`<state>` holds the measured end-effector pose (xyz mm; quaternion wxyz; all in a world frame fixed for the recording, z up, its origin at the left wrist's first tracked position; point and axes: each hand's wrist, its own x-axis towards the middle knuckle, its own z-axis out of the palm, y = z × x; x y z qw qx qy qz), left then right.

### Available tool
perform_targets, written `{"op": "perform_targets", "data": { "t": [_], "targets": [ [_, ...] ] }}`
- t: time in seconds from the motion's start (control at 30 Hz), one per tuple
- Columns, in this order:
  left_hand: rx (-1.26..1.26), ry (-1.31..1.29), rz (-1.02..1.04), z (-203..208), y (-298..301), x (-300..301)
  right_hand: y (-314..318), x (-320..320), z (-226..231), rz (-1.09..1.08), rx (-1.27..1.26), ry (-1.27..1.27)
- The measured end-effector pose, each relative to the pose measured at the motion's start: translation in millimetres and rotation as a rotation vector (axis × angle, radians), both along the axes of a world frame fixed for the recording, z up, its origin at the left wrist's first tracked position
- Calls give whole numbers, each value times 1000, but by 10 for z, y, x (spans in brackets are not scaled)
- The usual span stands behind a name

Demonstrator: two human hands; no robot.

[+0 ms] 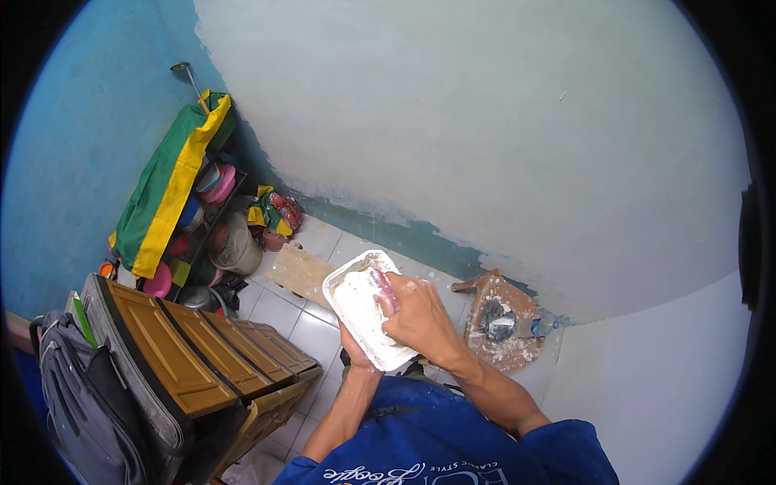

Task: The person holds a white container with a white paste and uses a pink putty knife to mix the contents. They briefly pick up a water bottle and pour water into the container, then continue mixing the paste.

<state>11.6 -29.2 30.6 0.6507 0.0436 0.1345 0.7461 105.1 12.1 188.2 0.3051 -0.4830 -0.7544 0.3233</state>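
In front of my body, a shallow white plastic tray [346,272] is tilted a little. White paint or putty [358,311] coats its inside. My left hand [358,353] grips the tray from underneath at its lower left side, with most of the fingers hidden below it. Over the tray's right side, my right hand [422,314] is closed around a pink, white-smeared block [383,289] that looks like a sponge or a brush handle. That block rests in or just above the white material. White smears mark the right hand's knuckles.
Ahead stands a wall [485,121] mostly coated whitish, blue-green along its lower edge. A spattered brown stand [517,335] holds a dark bundle [499,320] and a clear bottle [543,326]. A wooden board [299,272] lies on the tiles. Brown drawers [174,339] and a cluttered shelf [170,178] flank the left.
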Motion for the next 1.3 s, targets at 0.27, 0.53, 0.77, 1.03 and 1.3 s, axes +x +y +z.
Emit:
{"op": "perform_targets", "data": {
  "t": [0.27, 0.53, 0.77, 1.03, 1.3],
  "targets": [
    [-2, 12, 0, 110, -21, 56, 36, 0, -104, 29, -34, -41],
    [10, 7, 0, 60, -14, 54, 24, -2, -92, 39, -10, -26],
    [-17, -13, -10, 157, -27, 70, 58, 53, 22, 24, -54, -39],
    [-25, 16, -22, 189, -14, 109, 77, 69, -71, 33, -7, -14],
    [91, -34, -20, -14, 33, 68, 117, 143, -121, 12, -73, 3]
  ]
}}
